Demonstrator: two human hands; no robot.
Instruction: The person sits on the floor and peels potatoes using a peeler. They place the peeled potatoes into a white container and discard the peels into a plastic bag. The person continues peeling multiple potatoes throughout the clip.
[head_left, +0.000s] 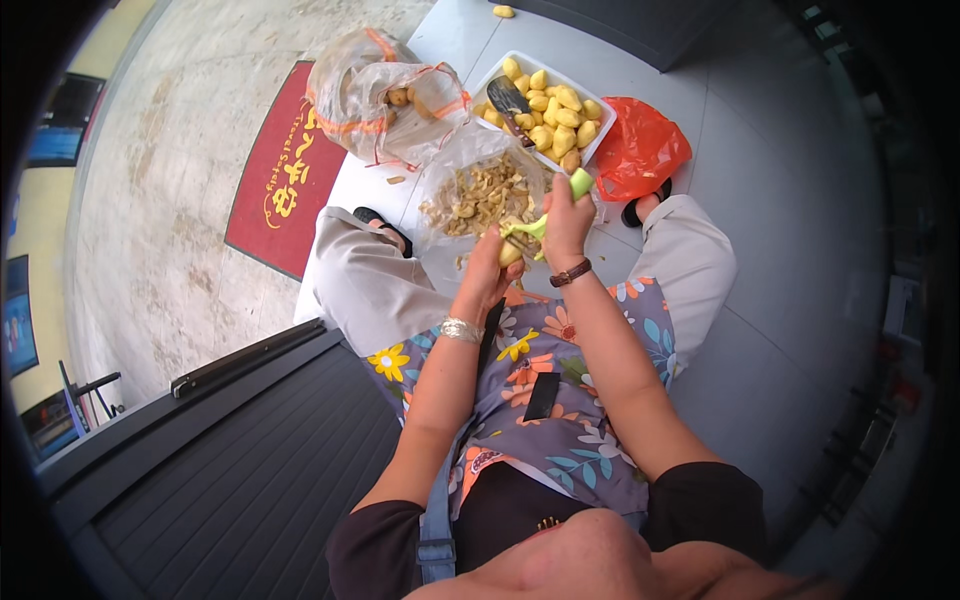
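My left hand (486, 271) grips a pale, largely peeled potato (510, 255) over the lap. Closed around the handle of a light green peeler (534, 227) is my right hand (568, 225), with the peeler's head against the potato. Just beyond both hands lies a clear plastic bag (480, 150) spread with a heap of potato peelings (484, 195). Behind it, a white rectangular tub (609, 120) holds many peeled yellow potatoes (566, 118). A cleaver-like knife with a dark blade (508, 96) rests on them, its handle towards me.
A translucent sack (349, 82) with unpeeled potatoes (397, 97) stands at the upper left, beside a red doormat (277, 172). A red plastic bag (641, 146) lies right of the tub. One potato (503, 11) sits on the far floor tiles. A dark slatted door panel (247, 442) is at my left.
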